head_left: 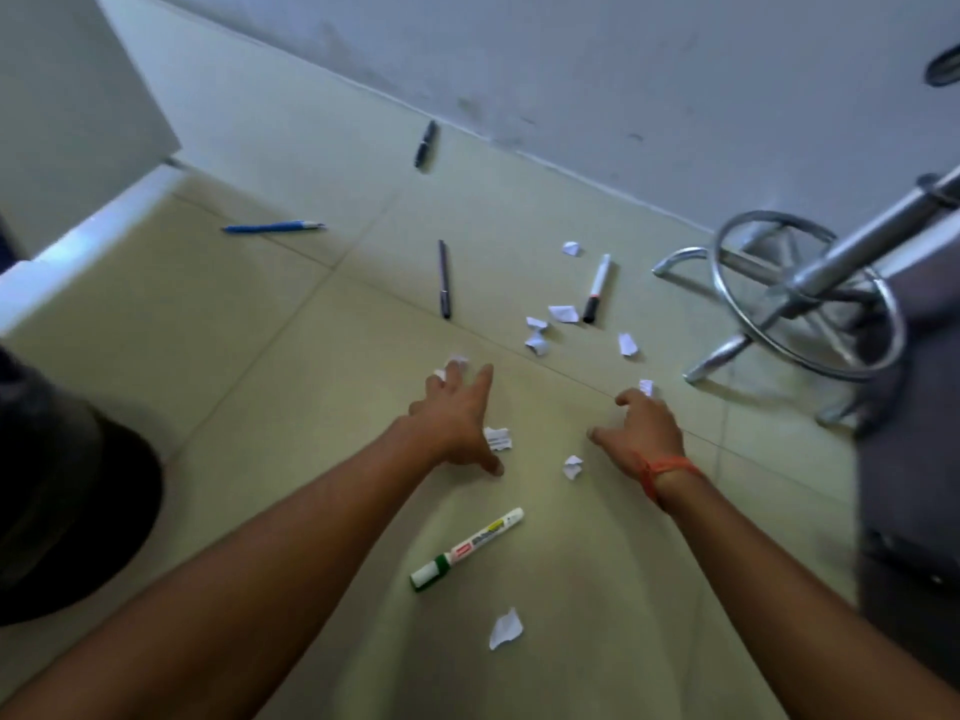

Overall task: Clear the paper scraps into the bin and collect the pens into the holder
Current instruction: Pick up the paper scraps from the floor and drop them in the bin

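Both arms reach forward and down over a pale tiled floor. The left hand is flat and low with its fingers spread, thumb out to the side; its fingertips lie on or just over a crumpled paper scrap, and a printed scrap sits just beside its palm. Whether it grips anything cannot be told. The right hand, with a red thread tied at the wrist, has its fingers curled loosely downward, and a small scrap shows just past its knuckles; whether the fingers touch it is unclear. Between the 2 hands lies another crumpled scrap.

Near the person lie a white marker with a green cap and a torn piece. Farther out, several scraps are scattered beside a white marker with a black cap. A dark pen lies left of them, a blue pen farther left, and a black pen close to the wall. A chrome stool base stands at right, and a dark round object at left.
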Action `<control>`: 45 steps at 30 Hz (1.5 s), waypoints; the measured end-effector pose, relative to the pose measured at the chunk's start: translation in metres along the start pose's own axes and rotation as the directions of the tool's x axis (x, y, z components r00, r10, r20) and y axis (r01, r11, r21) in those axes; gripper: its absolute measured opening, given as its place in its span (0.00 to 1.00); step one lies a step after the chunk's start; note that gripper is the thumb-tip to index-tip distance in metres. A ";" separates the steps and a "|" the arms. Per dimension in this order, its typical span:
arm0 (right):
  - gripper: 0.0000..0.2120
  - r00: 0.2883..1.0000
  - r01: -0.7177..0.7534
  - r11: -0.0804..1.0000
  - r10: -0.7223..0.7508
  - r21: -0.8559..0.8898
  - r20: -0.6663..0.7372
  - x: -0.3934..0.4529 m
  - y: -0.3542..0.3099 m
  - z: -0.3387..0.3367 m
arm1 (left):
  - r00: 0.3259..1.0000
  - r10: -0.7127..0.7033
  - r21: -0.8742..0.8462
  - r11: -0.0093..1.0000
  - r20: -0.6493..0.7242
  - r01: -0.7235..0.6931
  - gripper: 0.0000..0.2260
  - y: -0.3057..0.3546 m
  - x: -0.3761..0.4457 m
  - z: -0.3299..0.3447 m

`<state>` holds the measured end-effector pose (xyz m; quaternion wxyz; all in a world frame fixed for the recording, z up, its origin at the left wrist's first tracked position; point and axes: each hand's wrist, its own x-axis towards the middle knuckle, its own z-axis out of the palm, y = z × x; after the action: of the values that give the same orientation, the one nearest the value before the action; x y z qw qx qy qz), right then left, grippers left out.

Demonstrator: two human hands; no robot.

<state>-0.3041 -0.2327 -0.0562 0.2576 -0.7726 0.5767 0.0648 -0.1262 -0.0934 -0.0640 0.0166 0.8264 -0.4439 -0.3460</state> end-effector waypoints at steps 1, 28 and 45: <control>0.30 0.999 -0.026 1.000 0.027 -0.014 0.022 -0.003 0.008 0.005 | 1.000 0.004 0.015 1.000 -0.021 -0.004 0.58 0.004 0.008 0.005; 0.11 0.868 0.425 0.904 -0.424 -0.055 -0.257 0.167 -0.121 0.009 | 0.955 0.006 -0.246 0.966 -0.297 -0.083 0.27 -0.011 0.047 -0.012; 0.11 0.598 0.799 0.581 -0.794 -0.152 0.108 0.086 -0.062 0.045 | 0.976 0.212 -0.024 0.977 -0.047 -0.213 0.40 -0.018 0.021 0.001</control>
<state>-0.2095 -0.2730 -0.1090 0.1945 -0.9682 0.1570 0.0065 -0.1057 -0.0974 -0.0821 0.0752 0.7813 -0.5242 -0.3305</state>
